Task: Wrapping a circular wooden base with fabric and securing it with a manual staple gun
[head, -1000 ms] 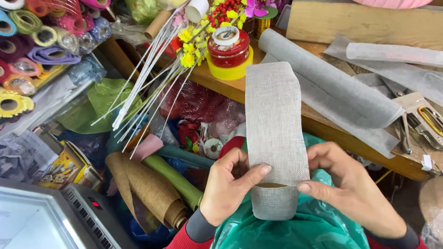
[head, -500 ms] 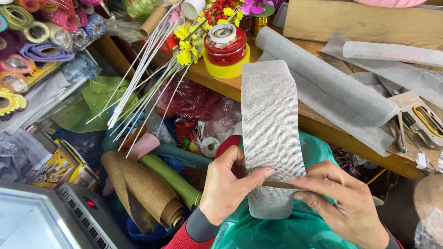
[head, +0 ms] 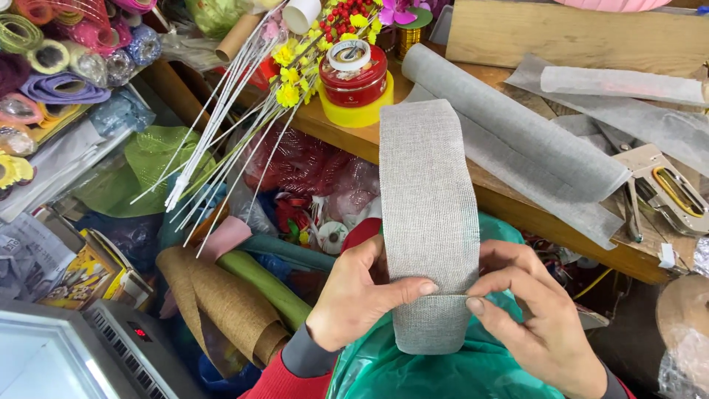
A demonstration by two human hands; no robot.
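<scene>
— Hands first: what are they doing in the head view?

— Both are pinching the grey mesh strip [head: 428, 222] near its lower end. The left hand [head: 354, 295] is pressing its thumb across the front, fingers closed behind; the right hand [head: 539, 318] is gripping the strip's right edge between thumb and forefinger.

— Where is the strip sitting?

— It is standing upright in front of the wooden table [head: 517, 207], its top reaching just below the red tin [head: 356, 74]. A grey mesh roll [head: 509, 125] is lying on the table, right of the strip. Green plastic [head: 443, 369] is bunching beneath the hands.

Red sleeves, grey inner cuffs
</scene>
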